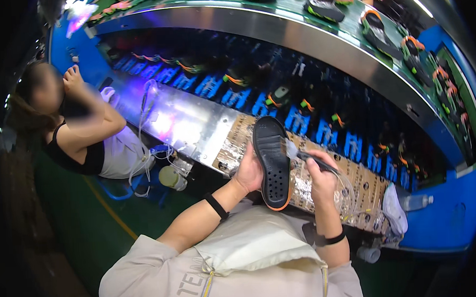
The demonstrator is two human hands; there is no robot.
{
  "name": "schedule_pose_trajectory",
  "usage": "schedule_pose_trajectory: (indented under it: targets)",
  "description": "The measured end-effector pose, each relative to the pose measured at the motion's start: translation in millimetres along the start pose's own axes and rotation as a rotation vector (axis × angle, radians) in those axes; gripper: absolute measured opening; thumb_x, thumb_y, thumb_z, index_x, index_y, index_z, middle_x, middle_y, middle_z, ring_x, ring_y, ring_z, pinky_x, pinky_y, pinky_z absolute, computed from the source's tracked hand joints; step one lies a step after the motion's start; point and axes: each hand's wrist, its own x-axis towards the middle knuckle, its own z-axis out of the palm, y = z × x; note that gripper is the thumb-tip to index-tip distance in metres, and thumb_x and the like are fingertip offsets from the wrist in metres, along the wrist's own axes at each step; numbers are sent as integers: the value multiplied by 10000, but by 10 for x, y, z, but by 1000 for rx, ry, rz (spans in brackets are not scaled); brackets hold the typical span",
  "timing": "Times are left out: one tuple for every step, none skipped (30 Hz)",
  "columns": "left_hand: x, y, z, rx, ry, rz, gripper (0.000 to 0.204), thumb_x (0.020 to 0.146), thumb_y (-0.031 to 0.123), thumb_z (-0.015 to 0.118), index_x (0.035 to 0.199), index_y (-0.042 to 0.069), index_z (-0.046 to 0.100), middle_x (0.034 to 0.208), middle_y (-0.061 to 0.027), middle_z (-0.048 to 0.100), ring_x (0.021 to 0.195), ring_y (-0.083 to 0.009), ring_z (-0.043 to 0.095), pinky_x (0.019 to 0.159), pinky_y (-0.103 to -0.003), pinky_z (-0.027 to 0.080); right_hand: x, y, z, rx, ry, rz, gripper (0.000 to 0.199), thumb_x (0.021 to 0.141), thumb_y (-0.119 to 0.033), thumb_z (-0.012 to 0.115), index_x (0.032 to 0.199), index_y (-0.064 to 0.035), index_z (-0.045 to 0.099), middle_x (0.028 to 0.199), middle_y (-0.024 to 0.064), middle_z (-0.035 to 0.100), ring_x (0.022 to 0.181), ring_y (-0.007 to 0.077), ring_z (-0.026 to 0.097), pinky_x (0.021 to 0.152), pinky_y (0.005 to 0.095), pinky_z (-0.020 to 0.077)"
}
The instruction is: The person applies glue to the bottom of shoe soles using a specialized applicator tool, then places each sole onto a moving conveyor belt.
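My left hand (248, 169) grips the edge of a black shoe sole (273, 163), held upright above the bench. The sole has a pattern of small holes toward its lower end and an orange rim there. In my right hand (323, 179) is a dark-handled brush (314, 158) with a whitish head, from which a thin clear tube trails down. That head meets the sole's right edge, near its middle. Exactly how much of it touches the surface is too blurred to tell.
Plastic-covered cardboard (351, 194) tops the bench before me, beside a shiny metal plate (189, 116). Behind runs a rack with blue holders (208, 86); above it curves a conveyor (290, 11) carrying shoes. A person (82, 118) sits left, near a bucket (171, 178). A clear bottle (416, 202) lies right.
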Motion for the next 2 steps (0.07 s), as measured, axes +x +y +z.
schedule_pose_trajectory:
  targets:
    - [-8,-52,-4,11,22,-8,1033,1013,875,308,1653,73,432,1622,-185,538,1486,-410,516,1291,-600,342,30,-2,38,-25,-13,6,228,986,-71,752,1201,6,744,1062,46,754,920,109,689,853,270,565]
    - [-15,-93,-19,24,43,-14,1026,1012,869,334,1666,82,412,1638,-176,522,1507,-399,495,1307,-597,318,51,-30,106,22,-42,11,264,985,-90,769,1229,5,734,1090,64,750,961,111,698,871,263,564]
